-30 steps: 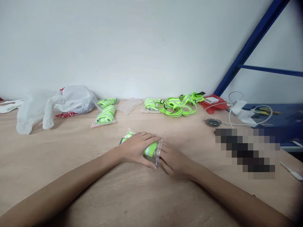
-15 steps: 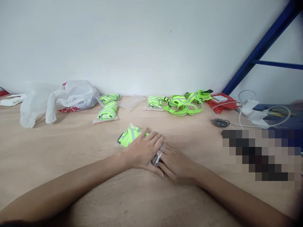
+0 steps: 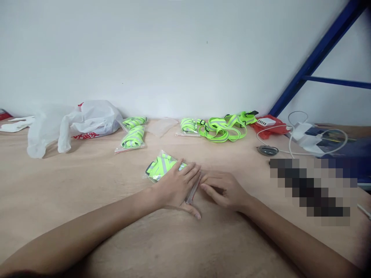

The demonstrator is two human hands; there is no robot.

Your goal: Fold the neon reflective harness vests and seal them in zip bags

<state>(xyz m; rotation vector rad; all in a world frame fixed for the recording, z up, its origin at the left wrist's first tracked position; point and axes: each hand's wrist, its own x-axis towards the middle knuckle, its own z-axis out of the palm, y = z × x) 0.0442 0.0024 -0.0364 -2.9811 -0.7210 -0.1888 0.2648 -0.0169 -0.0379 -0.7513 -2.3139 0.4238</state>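
A clear zip bag (image 3: 189, 196) lies in front of me with folded neon-yellow reflective straps (image 3: 162, 166) inside it. My left hand (image 3: 181, 181) rests flat across the bag, its fingers stretched out and the thumb apart, covering much of the bag's right part. At the bag's red-lined zip edge, my right hand (image 3: 224, 189) has its fingers curled and its thumb and fingertips closed at the upper corner. The fingertips appear to pinch that edge.
Other bagged straps (image 3: 133, 137) and another packed bag (image 3: 188, 126) stand along the wall. Loose reflective straps (image 3: 223, 129) lie beside them. White plastic bags (image 3: 98, 117) are at left. At right are a red bag (image 3: 268, 133), a dark mouse-like object (image 3: 267, 150) and cables (image 3: 290, 143).
My right hand has gone from lying flat against the bag's zip edge to curled fingers at its upper corner. My left hand has stayed on the bag. The view has shifted slightly.
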